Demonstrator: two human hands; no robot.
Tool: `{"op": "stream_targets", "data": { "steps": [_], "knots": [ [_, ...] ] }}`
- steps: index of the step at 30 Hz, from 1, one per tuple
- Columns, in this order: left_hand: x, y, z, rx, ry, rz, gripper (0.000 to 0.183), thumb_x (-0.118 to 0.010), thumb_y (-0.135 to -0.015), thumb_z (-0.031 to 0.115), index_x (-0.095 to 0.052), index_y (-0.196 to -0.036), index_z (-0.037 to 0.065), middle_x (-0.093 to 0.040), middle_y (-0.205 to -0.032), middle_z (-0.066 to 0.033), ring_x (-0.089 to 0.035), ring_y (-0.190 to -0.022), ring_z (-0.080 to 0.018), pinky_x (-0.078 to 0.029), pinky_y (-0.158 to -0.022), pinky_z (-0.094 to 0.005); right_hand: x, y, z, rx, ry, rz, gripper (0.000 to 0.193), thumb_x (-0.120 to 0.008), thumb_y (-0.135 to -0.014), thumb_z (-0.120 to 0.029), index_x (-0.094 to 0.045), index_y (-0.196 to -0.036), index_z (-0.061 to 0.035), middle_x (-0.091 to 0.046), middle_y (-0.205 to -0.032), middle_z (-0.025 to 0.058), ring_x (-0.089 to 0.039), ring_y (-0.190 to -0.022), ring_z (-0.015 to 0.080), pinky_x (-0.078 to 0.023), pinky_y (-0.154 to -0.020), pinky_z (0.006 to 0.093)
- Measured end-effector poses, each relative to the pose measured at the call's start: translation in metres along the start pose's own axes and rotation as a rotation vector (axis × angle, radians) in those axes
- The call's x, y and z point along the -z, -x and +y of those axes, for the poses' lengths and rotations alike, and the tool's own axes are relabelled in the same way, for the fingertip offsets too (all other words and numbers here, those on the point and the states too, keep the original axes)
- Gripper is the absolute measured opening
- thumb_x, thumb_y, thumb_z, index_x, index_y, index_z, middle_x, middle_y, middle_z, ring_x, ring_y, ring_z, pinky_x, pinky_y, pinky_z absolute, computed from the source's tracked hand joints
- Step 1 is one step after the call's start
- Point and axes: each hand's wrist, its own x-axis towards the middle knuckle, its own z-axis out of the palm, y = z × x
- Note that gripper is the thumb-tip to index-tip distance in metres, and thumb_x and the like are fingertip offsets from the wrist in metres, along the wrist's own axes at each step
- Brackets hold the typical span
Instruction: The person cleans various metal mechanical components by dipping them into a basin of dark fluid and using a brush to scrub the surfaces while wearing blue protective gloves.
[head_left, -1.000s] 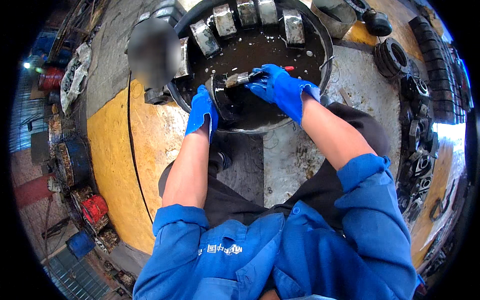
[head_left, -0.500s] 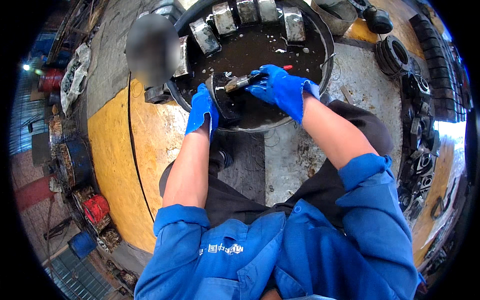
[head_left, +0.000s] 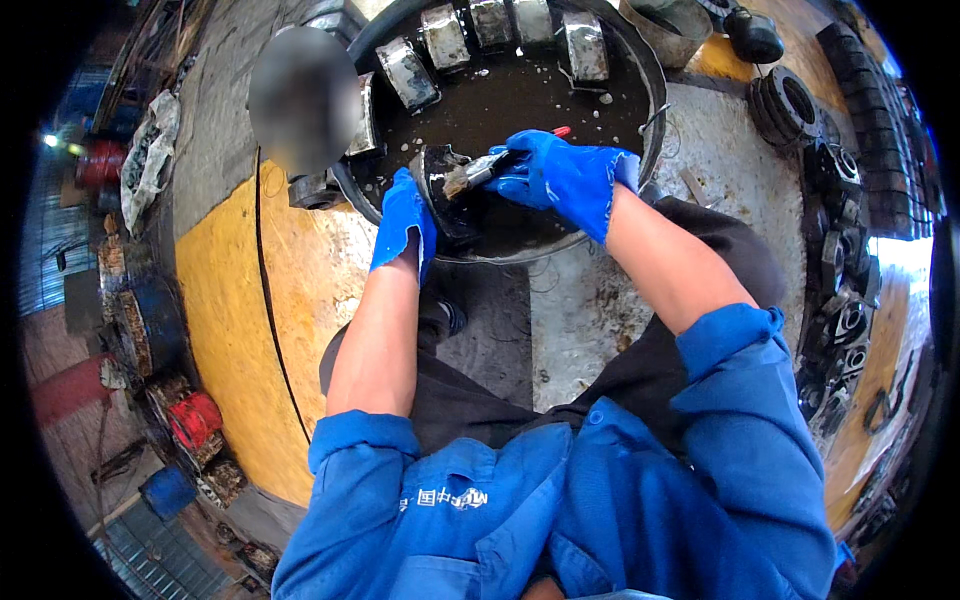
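Observation:
A blue rubber glove covers my left hand (head_left: 404, 217), which is closed on the left edge of a dark, wet, curved metal piece (head_left: 432, 180) at the near side of a wide round basin (head_left: 657, 110). My right hand (head_left: 562, 178), gloved alike, grips a paintbrush (head_left: 485, 168) by its handle, whose red end pokes out above the fingers. The bristles point left and touch or nearly touch the inner face of the curved piece. Dark liquid (head_left: 500, 105) with pale flecks lies in the basin. The fingertips of my left hand are partly hidden.
Several grey curved metal blocks (head_left: 443, 38) stand along the basin's far and left inner side. A bucket (head_left: 665, 30) and stacked rings (head_left: 785, 108) are at the far right, with dark machine parts (head_left: 845, 260) below them. A yellowish board (head_left: 225, 330) covers the floor at left.
The brush's bristles have shifted slightly down and left along the curved piece, their angle a little steeper. My left hand stays nearly in place.

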Motion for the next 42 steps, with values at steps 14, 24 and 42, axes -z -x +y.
{"op": "stream_targets", "data": {
  "steps": [14,24,42],
  "knots": [
    [0.001,-0.016,-0.010,0.045,0.018,0.094,0.053,-0.034,-0.114,0.037,-0.069,-0.132,0.000,-0.075,-0.127,-0.0178,-0.071,-0.115,-0.0313,-0.054,-0.106,-0.0409,0.009,-0.004,-0.007,0.157,-0.116,-0.041,0.036,-0.049,-0.109,-0.028,-0.066,-0.131,-0.0050,-0.072,-0.132,0.0187,-0.067,-0.125,0.0361,-0.054,-0.107,0.0484],
    [0.003,-0.034,-0.015,0.081,0.011,0.038,0.038,-0.042,-0.113,0.022,-0.066,-0.134,0.001,-0.073,-0.125,-0.0152,-0.070,-0.109,-0.0250,-0.056,-0.097,-0.0384,0.044,0.001,-0.030,0.561,0.708,-0.297,0.038,-0.078,-0.093,-0.008,-0.066,-0.127,0.0004,-0.076,-0.124,0.0148,-0.074,-0.114,0.0292,-0.061,-0.097,0.0386],
    [0.002,-0.023,-0.008,0.092,0.017,0.050,0.043,-0.039,-0.115,0.029,-0.067,-0.135,0.003,-0.073,-0.128,-0.0142,-0.067,-0.114,-0.0246,-0.053,-0.104,-0.0374,0.029,0.007,-0.026,0.364,0.649,-0.301,0.035,-0.060,-0.107,-0.016,-0.058,-0.138,0.0000,-0.070,-0.136,0.0179,-0.067,-0.129,0.0263,-0.050,-0.115,0.0379]
  ]
}}
